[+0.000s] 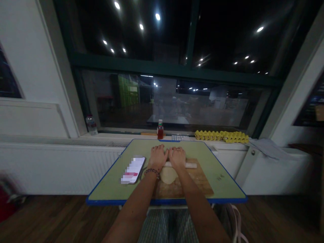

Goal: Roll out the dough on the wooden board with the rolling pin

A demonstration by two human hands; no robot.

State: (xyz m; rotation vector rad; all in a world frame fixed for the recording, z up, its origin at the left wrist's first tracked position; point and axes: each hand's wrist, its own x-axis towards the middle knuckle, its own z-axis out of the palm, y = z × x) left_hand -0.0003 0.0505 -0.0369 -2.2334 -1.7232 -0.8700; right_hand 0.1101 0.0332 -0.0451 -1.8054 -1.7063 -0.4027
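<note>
A rolling pin (191, 165) was seen lying left to right across the far part of a wooden board (202, 185), on a green table (108, 190). Both hands were laid over it palm down, the left hand (158, 157) and right hand (178, 157) close beside each other, fingers pointed to the far side. Whether the fingers were closed around the pin could not be told. The pin's right end was exposed; its left end could not be made out.

A flat, rounded dough sheet (168, 176) was observed on the board, between the forearms, just on the near side of the pin. A phone (133, 170) was placed to the left of the board.

Step in hand, as judged: dough being rolled out. For the next move, level pressure from both palms and a straight near-far stroke over the sheet were judged to be called for; uneven thickness was considered possible if one side were favoured.
</note>
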